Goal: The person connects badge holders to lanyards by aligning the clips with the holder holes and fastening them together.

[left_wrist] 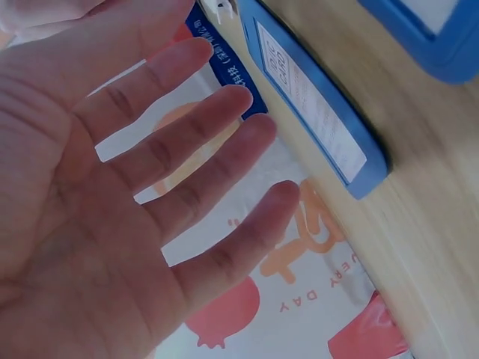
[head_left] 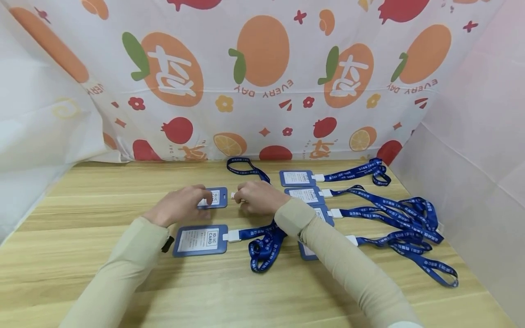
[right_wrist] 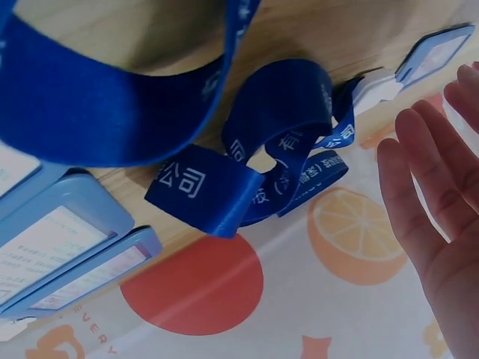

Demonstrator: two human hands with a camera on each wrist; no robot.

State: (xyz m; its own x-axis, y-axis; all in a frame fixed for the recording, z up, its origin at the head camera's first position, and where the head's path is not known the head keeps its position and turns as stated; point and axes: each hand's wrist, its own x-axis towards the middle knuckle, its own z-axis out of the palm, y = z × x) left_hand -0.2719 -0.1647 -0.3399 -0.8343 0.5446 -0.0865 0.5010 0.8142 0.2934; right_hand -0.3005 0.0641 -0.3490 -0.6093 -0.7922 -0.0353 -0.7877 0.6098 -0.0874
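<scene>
My left hand (head_left: 180, 204) hovers at the left end of a blue ID badge holder (head_left: 223, 197) with a white card. Its fingers are spread and relaxed in the left wrist view, apart from the holder (left_wrist: 352, 168). My right hand (head_left: 260, 197) is over the white clip (head_left: 233, 196) of a blue lanyard (head_left: 246, 172), just right of that holder. In the right wrist view, the visible fingers (right_wrist: 412, 202) extend loosely beside the clip (right_wrist: 376, 91), without a visible grip; thumb contact is hidden. Nearer me lies another badge holder (head_left: 200, 240) with its lanyard (head_left: 264, 249) bunched up.
On the right, several blue badge holders (head_left: 296, 178) lie in a column, partly covered by my right sleeve (head_left: 340, 255). Their lanyards (head_left: 393, 209) trail rightward across the wooden table (head_left: 229, 296). A fruit-print cloth (head_left: 262, 123) hangs behind; white sheeting (head_left: 467, 173) flanks the table.
</scene>
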